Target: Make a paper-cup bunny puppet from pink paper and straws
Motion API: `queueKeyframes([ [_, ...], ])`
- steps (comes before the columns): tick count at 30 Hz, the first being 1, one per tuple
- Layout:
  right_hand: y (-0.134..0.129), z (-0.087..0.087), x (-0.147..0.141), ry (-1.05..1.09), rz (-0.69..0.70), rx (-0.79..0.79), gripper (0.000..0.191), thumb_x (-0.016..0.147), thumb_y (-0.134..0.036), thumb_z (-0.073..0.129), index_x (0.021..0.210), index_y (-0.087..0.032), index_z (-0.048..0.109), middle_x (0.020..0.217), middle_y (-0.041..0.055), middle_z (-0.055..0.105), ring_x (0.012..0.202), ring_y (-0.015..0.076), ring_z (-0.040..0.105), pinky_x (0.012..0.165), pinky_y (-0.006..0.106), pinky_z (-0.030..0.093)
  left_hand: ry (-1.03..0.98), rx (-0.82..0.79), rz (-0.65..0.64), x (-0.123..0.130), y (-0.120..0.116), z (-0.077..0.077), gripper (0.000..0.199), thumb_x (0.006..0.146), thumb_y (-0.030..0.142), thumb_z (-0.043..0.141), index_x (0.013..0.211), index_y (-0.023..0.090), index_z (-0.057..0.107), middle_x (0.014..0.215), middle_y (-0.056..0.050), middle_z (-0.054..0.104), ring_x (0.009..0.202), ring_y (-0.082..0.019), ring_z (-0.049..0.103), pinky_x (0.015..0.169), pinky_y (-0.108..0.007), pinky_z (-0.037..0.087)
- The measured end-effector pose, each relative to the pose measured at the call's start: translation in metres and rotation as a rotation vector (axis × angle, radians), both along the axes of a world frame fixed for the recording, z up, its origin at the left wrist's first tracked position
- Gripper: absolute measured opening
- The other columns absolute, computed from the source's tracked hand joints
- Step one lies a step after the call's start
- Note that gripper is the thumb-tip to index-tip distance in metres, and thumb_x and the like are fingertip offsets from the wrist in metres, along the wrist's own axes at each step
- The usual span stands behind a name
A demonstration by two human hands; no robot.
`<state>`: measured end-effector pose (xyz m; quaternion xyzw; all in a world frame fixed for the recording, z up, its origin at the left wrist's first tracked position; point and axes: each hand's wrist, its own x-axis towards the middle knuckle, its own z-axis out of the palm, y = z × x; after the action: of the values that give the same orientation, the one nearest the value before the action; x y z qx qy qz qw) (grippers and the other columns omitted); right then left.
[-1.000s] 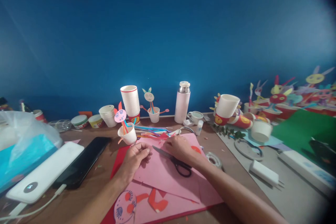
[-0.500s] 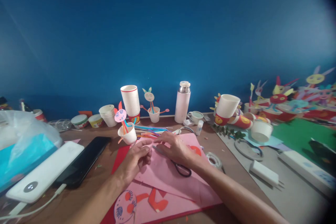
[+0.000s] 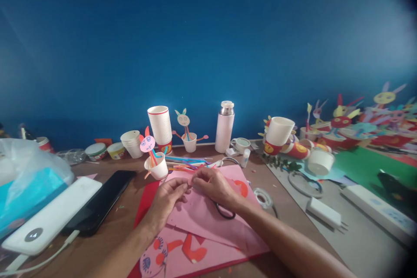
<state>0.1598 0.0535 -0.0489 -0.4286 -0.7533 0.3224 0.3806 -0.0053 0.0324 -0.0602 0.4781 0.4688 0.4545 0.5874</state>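
Note:
Above the pink paper, my left hand and my right hand meet at the fingertips. Both are pinched together, and whatever lies between the fingers is too small to make out. Scissors lie on the paper beneath my right hand, only their dark handle showing. Near the front, a pink paper face and orange-red paper pieces rest on the lower pink sheet. A white cup with a pink face figure stands just behind my left hand.
A cup stack, a flask and coloured strips are behind the hands. A power bank and phone lie left. Tape, a charger and a power strip are right.
My right hand's fingers have drawn in to a pinch near my left fingertips. The scissors' blades, partly seen before, are now hidden. The whole view has shifted slightly.

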Motion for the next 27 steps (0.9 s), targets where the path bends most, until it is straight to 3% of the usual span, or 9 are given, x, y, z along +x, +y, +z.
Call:
queueKeyframes([
  [4, 0.000, -0.006, -0.003, 0.081, 0.005, -0.056, 0.011, 0.073, -0.015, 0.050, 0.071, -0.016, 0.061, 0.064, -0.0026, 0.061, 0.059, 0.0085, 0.051, 0.052, 0.016, 0.035, 0.033, 0.041, 0.009, 0.001, -0.002, -0.001, 0.019, 0.066, 0.032, 0.066, 0.073, 0.014, 0.063, 0.066, -0.002, 0.062, 0.061, -0.011, 0.055, 0.058, -0.022, 0.043],
  [10, -0.005, -0.005, -0.007, 0.038, 0.043, -0.016, 0.013, 0.075, -0.019, 0.050, 0.072, -0.016, 0.062, 0.065, -0.0017, 0.062, 0.058, 0.0091, 0.052, 0.053, 0.018, 0.036, 0.011, 0.027, -0.012, 0.000, -0.002, -0.001, 0.016, 0.067, 0.030, 0.064, 0.069, 0.014, 0.063, 0.066, -0.003, 0.062, 0.059, -0.012, 0.054, 0.054, -0.022, 0.041],
  [13, -0.007, 0.004, -0.005, -0.010, 0.072, -0.007, 0.016, 0.078, -0.022, 0.049, 0.074, -0.017, 0.064, 0.067, -0.0011, 0.063, 0.059, 0.0099, 0.054, 0.053, 0.018, 0.037, 0.026, 0.030, -0.022, 0.000, -0.002, 0.001, 0.018, 0.067, 0.031, 0.064, 0.067, 0.014, 0.063, 0.064, -0.003, 0.061, 0.057, -0.012, 0.053, 0.055, -0.022, 0.042],
  [16, 0.000, 0.026, 0.019, -0.143, 0.065, 0.052, 0.017, 0.078, -0.026, 0.050, 0.082, -0.021, 0.066, 0.078, -0.0010, 0.066, 0.067, 0.0116, 0.057, 0.058, 0.019, 0.040, 0.039, 0.043, 0.006, -0.001, -0.001, 0.002, 0.019, 0.066, 0.033, 0.065, 0.067, 0.014, 0.062, 0.064, -0.003, 0.062, 0.058, -0.012, 0.053, 0.055, -0.023, 0.042],
  [18, 0.011, 0.044, 0.050, -0.280, -0.105, 0.138, 0.019, 0.078, -0.031, 0.052, 0.088, -0.023, 0.065, 0.086, -0.0001, 0.066, 0.074, 0.0138, 0.059, 0.064, 0.021, 0.041, 0.042, 0.040, 0.020, -0.002, -0.001, 0.002, 0.020, 0.066, 0.033, 0.065, 0.067, 0.013, 0.062, 0.065, -0.003, 0.061, 0.057, -0.011, 0.053, 0.054, -0.022, 0.042],
  [20, 0.023, 0.058, 0.088, -0.470, -0.471, 0.237, 0.024, 0.078, -0.034, 0.051, 0.096, -0.024, 0.063, 0.098, 0.0032, 0.063, 0.085, 0.0183, 0.058, 0.071, 0.026, 0.040, 0.040, 0.022, 0.027, -0.002, -0.001, 0.001, 0.021, 0.067, 0.034, 0.064, 0.066, 0.013, 0.061, 0.064, -0.002, 0.060, 0.055, -0.010, 0.052, 0.052, -0.022, 0.041],
  [22, 0.035, 0.063, 0.121, -0.661, -0.709, 0.219, 0.033, 0.077, -0.039, 0.051, 0.104, -0.023, 0.060, 0.105, 0.0074, 0.060, 0.091, 0.0232, 0.057, 0.072, 0.030, 0.040, 0.039, -0.002, 0.032, -0.001, -0.001, 0.001, 0.022, 0.068, 0.035, 0.063, 0.066, 0.013, 0.060, 0.063, -0.002, 0.060, 0.054, -0.009, 0.051, 0.050, -0.021, 0.040],
  [24, 0.044, 0.059, 0.143, -0.789, -0.804, 0.145, 0.041, 0.075, -0.045, 0.052, 0.107, -0.022, 0.058, 0.105, 0.0101, 0.059, 0.093, 0.0261, 0.056, 0.071, 0.032, 0.040, 0.037, -0.010, 0.035, -0.001, -0.002, 0.000, 0.022, 0.067, 0.036, 0.063, 0.066, 0.014, 0.059, 0.063, -0.001, 0.060, 0.054, -0.009, 0.052, 0.049, -0.020, 0.039],
  [27, 0.052, 0.043, 0.152, -0.885, -0.763, -0.037, 0.045, 0.072, -0.051, 0.052, 0.106, -0.021, 0.058, 0.098, 0.0105, 0.063, 0.087, 0.0256, 0.060, 0.065, 0.030, 0.041, 0.046, 0.003, 0.043, 0.000, -0.003, -0.001, 0.023, 0.067, 0.037, 0.063, 0.066, 0.014, 0.059, 0.063, -0.002, 0.060, 0.054, -0.010, 0.053, 0.047, -0.019, 0.038],
])
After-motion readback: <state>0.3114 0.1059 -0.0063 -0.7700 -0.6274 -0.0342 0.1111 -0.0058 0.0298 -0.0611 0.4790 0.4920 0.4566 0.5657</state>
